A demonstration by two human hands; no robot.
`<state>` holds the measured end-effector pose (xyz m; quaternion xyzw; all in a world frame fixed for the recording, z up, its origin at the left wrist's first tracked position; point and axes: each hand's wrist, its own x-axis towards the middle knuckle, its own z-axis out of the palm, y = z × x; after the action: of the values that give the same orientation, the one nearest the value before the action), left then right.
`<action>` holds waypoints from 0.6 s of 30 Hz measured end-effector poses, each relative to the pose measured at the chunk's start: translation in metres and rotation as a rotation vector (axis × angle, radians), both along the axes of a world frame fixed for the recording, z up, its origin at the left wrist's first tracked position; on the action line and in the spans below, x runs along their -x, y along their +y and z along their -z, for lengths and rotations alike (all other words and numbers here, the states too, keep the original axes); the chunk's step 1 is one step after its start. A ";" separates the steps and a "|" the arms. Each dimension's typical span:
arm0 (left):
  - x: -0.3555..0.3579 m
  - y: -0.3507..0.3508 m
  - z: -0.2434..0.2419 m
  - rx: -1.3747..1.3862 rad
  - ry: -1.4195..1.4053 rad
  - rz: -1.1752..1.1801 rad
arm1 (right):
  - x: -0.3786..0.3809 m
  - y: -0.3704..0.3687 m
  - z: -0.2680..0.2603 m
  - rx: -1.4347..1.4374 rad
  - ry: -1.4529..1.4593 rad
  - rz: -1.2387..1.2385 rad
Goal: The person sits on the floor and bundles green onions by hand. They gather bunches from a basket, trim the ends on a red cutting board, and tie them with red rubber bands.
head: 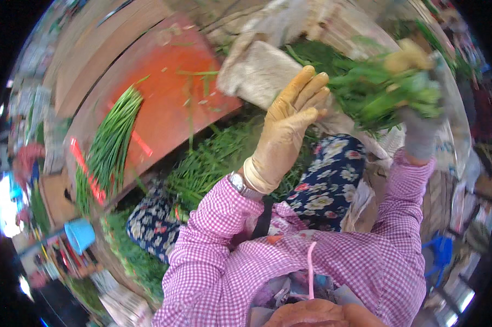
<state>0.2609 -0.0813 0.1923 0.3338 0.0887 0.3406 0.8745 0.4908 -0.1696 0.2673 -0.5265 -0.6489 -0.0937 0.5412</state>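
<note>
My left hand (288, 122), in a yellowish rubber glove with a wristwatch below it, is raised before a white sack; its fingers are extended and hold nothing. At the right, my right hand (417, 81), gloved and blurred by motion, grips a bunch of leafy greens (368, 90) over a large sack opening. On the red board (168, 106) at the left lies a bundle of long green stalks (117, 135), probably garlic chives, with red tape (86, 171) beside and beneath it. A heap of loose green leaves (213, 159) fills the space between my knees.
A folded white sack (262, 73) adjoins the board's right edge. More greens (135, 253) lie on the ground beside my left leg. Further out stand a light blue bucket (80, 235) at the left and a blue plastic stool (438, 253) at the right.
</note>
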 end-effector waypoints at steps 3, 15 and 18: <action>0.049 0.024 -0.010 -0.034 0.055 0.238 | 0.033 0.029 -0.028 -0.114 -0.096 0.136; 0.218 0.072 0.078 0.650 -0.752 0.398 | 0.288 0.116 0.077 -0.152 -0.631 -0.459; 0.243 0.042 0.116 0.903 -0.534 0.405 | 0.306 0.083 0.128 0.152 -0.516 -0.625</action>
<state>0.0174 -0.0397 0.0760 -0.1611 -0.0645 0.1667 0.9706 0.1843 -0.0870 0.1396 -0.3019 -0.8970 -0.0056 0.3229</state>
